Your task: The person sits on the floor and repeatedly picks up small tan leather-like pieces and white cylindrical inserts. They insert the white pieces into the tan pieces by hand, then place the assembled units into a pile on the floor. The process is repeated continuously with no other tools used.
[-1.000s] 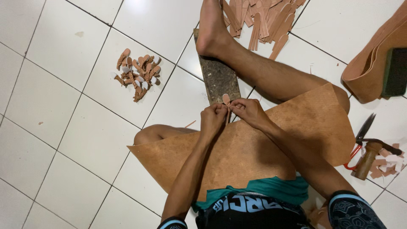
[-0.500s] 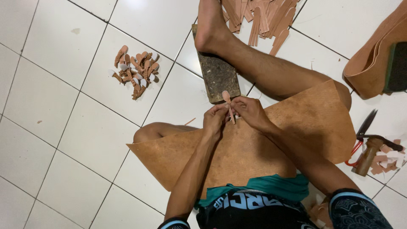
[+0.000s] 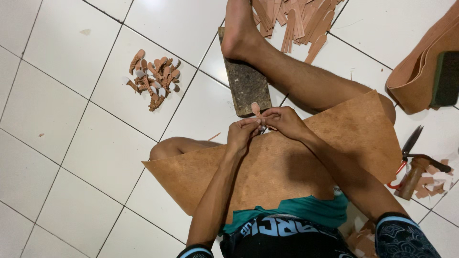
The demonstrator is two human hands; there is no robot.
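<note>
I sit on a white tiled floor with a large tan leather sheet (image 3: 287, 167) across my lap. My left hand (image 3: 243, 134) and my right hand (image 3: 283, 120) meet above the sheet's far edge, both pinching one small rounded tan leather strip (image 3: 256, 109) that sticks up between the fingers. Just beyond the hands lies a dark worn wooden block (image 3: 246, 85), with my bare foot (image 3: 239, 29) resting at its far end.
A small heap of folded leather pieces (image 3: 154, 80) lies at the left. Several cut leather strips (image 3: 292, 18) are piled at the top. A rolled leather band (image 3: 420, 67) sits at the right, with scissors (image 3: 407, 145), a wooden-handled hammer (image 3: 412, 177) and scraps (image 3: 432, 179) below it.
The hands have stayed together on the small strip, working it slightly. The view has shifted a little; nothing else has moved.
</note>
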